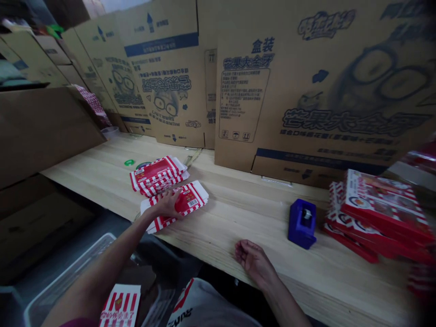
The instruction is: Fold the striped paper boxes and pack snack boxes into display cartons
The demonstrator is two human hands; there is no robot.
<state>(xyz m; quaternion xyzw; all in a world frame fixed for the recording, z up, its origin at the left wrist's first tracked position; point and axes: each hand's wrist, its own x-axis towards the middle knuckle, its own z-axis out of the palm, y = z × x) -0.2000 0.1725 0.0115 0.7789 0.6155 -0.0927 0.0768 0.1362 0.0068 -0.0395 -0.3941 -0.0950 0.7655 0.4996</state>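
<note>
- Resting on a flat, red-and-white striped cardboard pack (191, 196) in the head view, the left hand (168, 204) lies palm down near the table's near edge; its fingers are partly spread over the top, and whether they grip the pack I cannot tell.
- The right hand (255, 262) lies at the near edge of the table (221, 200), well to the right of that pack, its fingers loosely curled in; nothing shows in them.
- Just behind the pack, toward the far edge, lies a small pile of matching striped cardboard packs (156, 171), stacked flat, probably to save room and keep them at hand. A green ring-shaped roll (129, 162) lies just beyond.
- A dark blue plastic tape dispenser (301, 223) stands to the right of the right hand, presumably placed for easy reach.
- Beside it, toward the table's right end, a stack of glossy red-and-white boxes (381, 204) leans unevenly.
- Large brown cardboard cartons (243, 127) stand along the far edge, perhaps as a backstop.
- Below the near edge, at left, are a clear plastic bin (70, 272) and a striped upright packet (121, 302).
- Writing: the right carton reads "盒装" and "芒果大金牙" in blue; the carton to its left bears upside-down print and arrows. The pack under the left hand carries a white barcode label. The packet's red characters seem to include "你的外" and "来了"; the boxes' lettering is too blurred to read.
</note>
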